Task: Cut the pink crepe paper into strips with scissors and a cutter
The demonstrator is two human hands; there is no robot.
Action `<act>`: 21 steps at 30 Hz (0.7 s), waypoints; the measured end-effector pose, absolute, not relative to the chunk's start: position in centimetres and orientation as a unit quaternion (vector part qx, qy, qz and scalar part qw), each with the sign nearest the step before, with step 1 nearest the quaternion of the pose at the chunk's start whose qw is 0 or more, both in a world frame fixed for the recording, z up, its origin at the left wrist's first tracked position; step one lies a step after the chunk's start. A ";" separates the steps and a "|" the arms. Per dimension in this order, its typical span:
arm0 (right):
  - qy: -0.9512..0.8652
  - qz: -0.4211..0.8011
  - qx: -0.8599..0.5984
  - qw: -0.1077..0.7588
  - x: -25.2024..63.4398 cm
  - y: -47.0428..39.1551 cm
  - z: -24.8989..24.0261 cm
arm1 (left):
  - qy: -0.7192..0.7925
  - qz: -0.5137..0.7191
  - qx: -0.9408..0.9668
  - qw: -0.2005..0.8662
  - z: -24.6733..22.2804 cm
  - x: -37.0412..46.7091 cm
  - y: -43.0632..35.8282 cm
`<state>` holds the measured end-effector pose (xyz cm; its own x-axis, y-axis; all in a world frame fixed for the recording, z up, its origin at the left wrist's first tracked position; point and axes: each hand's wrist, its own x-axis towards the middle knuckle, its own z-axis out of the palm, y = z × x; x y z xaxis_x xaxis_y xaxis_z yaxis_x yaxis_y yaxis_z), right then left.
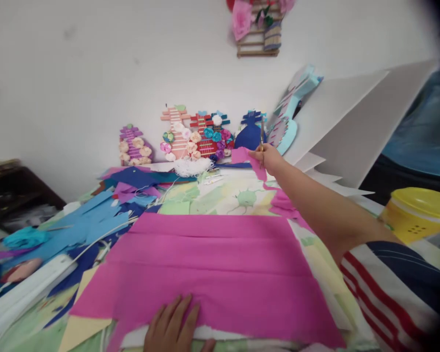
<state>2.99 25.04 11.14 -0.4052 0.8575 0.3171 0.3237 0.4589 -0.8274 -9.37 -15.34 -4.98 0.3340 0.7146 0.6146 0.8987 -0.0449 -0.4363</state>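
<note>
Magenta rectangular sheet (212, 249) had green-patterned surface (223, 198) beyond; left hand (173, 323), fingers parted, touched its near edge; right hand (272, 156) clamped pink strip (239, 155), metal scissors (262, 131).

The left hand (172, 325) is cut off by the bottom edge, wrist out of sight, and its palm hides part of the magenta sheet (220, 264), which itself covers most of a white sheet (220, 334). The right hand (268, 157) partly hides what are probably scissors (262, 134), their outline blurred. The right forearm (315, 208) covers some bunched magenta material (284, 203). The stick rack (256, 45) runs off the top, the yellow container (403, 220) off the right, and darkness swallows part of the striped sleeve (396, 293).
</note>
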 end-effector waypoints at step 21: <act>-0.930 0.030 -0.367 -0.014 7.7 9.4 3.2 | -0.675 -0.190 -0.678 0.222 -3.5 -6.0 -16.3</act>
<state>7.73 9.43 3.20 -0.7298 0.6820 -0.0474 0.6836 0.7284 -0.0456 -6.00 -16.30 -3.48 0.0171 0.8304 0.5569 0.9990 0.0091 -0.0442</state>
